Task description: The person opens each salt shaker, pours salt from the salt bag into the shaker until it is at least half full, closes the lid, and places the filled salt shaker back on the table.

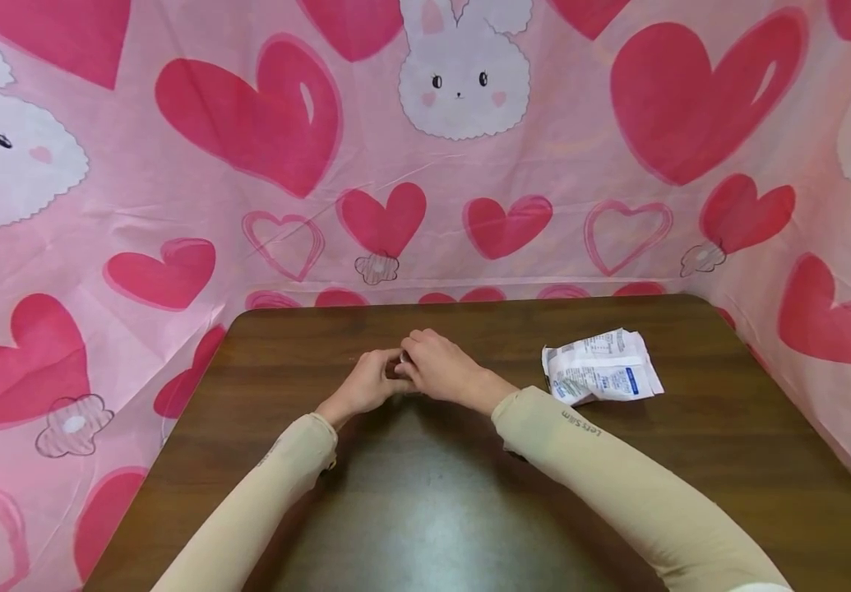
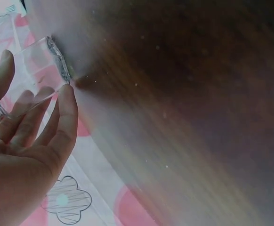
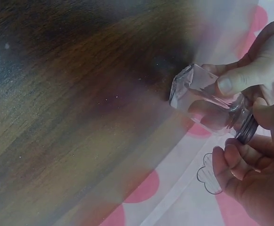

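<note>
Both hands meet over the far middle of the table around a small clear glass bottle [image 3: 185,94], square-bodied with a thick base. My left hand [image 1: 366,382] holds the bottle's body between thumb and fingers. In the right wrist view, the thumb and fingertips of my right hand [image 3: 254,176] pinch the dark ridged end [image 3: 246,129] at the neck. The bottle lies tilted on its side, its base pointing away from the right hand. From the head view the hands hide most of it.
A white printed packet [image 1: 603,366] lies on the dark wooden table [image 1: 425,510], to the right of the hands. Pink cloth [image 1: 455,173] with hearts and rabbits hangs behind the table and along both sides.
</note>
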The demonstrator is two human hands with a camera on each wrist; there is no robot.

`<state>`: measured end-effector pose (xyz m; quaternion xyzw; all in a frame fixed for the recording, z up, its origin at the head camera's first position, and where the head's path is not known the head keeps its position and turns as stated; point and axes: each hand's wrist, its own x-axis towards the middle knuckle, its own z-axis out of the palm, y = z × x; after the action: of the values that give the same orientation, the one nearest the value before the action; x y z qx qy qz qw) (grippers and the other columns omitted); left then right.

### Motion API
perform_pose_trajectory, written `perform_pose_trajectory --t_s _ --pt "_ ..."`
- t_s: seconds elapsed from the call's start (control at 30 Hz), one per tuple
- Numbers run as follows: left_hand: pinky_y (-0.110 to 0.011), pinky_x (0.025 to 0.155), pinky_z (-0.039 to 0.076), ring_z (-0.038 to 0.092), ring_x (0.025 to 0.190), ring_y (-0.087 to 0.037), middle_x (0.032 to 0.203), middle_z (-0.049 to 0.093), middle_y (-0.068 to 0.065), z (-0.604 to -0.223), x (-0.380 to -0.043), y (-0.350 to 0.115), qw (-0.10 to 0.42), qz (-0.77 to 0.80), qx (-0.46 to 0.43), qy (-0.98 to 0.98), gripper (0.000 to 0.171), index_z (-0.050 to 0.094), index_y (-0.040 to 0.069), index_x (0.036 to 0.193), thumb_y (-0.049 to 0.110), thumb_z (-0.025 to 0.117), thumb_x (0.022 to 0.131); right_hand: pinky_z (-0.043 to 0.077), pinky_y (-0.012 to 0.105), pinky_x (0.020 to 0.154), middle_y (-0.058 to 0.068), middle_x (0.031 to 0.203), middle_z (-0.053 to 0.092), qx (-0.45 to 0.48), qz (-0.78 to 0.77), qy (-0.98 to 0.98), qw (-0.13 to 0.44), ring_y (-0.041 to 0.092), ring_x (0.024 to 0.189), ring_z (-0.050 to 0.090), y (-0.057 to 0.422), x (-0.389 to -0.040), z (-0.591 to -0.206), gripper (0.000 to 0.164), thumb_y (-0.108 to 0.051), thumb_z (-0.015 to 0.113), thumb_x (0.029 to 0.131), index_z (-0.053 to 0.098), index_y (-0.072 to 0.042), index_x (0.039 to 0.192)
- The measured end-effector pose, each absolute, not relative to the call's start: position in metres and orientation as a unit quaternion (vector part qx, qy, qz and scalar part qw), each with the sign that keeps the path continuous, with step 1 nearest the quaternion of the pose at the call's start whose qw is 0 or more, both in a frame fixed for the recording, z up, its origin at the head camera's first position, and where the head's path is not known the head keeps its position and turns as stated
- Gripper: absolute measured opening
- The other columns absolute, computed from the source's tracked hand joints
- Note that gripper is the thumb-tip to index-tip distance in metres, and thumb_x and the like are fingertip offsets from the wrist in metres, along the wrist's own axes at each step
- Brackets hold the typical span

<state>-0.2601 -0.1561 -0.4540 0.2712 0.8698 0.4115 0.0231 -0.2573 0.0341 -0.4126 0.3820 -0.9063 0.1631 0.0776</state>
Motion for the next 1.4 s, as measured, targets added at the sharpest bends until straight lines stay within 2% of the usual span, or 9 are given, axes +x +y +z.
perform_pose_trajectory --t_s 0.5,0.83,0.97,1.1,1.2,1.4 --pt "-0.035 0.084 0.056 0.064 0.089 -0.016 0.105 0.074 -0.002 -0.4551 -0.2605 -0.1556 0.011 0.411 0.269 0.871 0.034 0.074 0.008 0.116 0.011 0.089 0.086 0.054 0.035 0.083 0.006 0.099 0.062 0.386 0.17 -0.904 0.075 0.023 0.093 0.057 0.0346 -0.2576 -0.4118 0.023 -0.024 0.073 0.102 0.071 -0.003 0.111" --pt "-0.036 0.087 0.057 0.064 0.089 -0.018 0.107 0.074 -0.002 -0.4552 -0.2603 -0.1566 0.022 0.42 0.268 0.867 0.035 0.073 0.007 0.118 0.011 0.089 0.087 0.054 0.035 0.084 0.007 0.1 0.063 0.392 0.181 -0.899 0.072 0.022 0.093 0.057 0.0365 -0.2578 -0.4111 0.023 -0.022 0.074 0.101 0.071 -0.003 0.112" --pt "-0.036 0.085 0.057 0.064 0.088 -0.017 0.104 0.074 -0.002 -0.4545 -0.2612 -0.1566 0.012 0.406 0.273 0.872 0.032 0.074 0.007 0.115 0.011 0.089 0.087 0.055 0.035 0.079 0.006 0.095 0.065 0.373 0.183 -0.906 0.079 0.021 0.086 0.058 0.0367 -0.2583 -0.4092 0.025 -0.027 0.075 0.1 0.073 -0.004 0.107" --pt "-0.037 0.083 0.056 0.064 0.086 -0.018 0.1 0.074 -0.003 -0.4523 -0.2622 -0.1562 0.003 0.392 0.273 0.878 0.027 0.074 0.006 0.109 0.01 0.088 0.087 0.056 0.035 0.072 0.005 0.086 0.064 0.341 0.186 -0.918 0.083 0.02 0.077 0.059 0.0347 -0.2585 -0.4077 0.035 -0.038 0.078 0.097 0.07 -0.005 0.099" --pt "-0.037 0.082 0.056 0.064 0.085 -0.018 0.098 0.073 -0.002 -0.4518 -0.2627 -0.1561 0.003 0.391 0.274 0.879 0.026 0.073 0.006 0.108 0.01 0.088 0.087 0.056 0.035 0.07 0.005 0.084 0.063 0.324 0.188 -0.924 0.077 0.02 0.075 0.059 0.0328 -0.2583 -0.4076 0.039 -0.042 0.078 0.096 0.067 -0.005 0.1" --pt "-0.035 0.079 0.055 0.061 0.082 -0.017 0.095 0.072 -0.001 -0.4538 -0.2623 -0.1573 0.007 0.392 0.277 0.877 0.024 0.073 0.007 0.106 0.01 0.088 0.087 0.055 0.035 0.072 0.006 0.087 0.061 0.328 0.199 -0.922 0.059 0.02 0.078 0.058 0.0297 -0.258 -0.4112 0.031 -0.032 0.073 0.101 0.066 -0.002 0.103"
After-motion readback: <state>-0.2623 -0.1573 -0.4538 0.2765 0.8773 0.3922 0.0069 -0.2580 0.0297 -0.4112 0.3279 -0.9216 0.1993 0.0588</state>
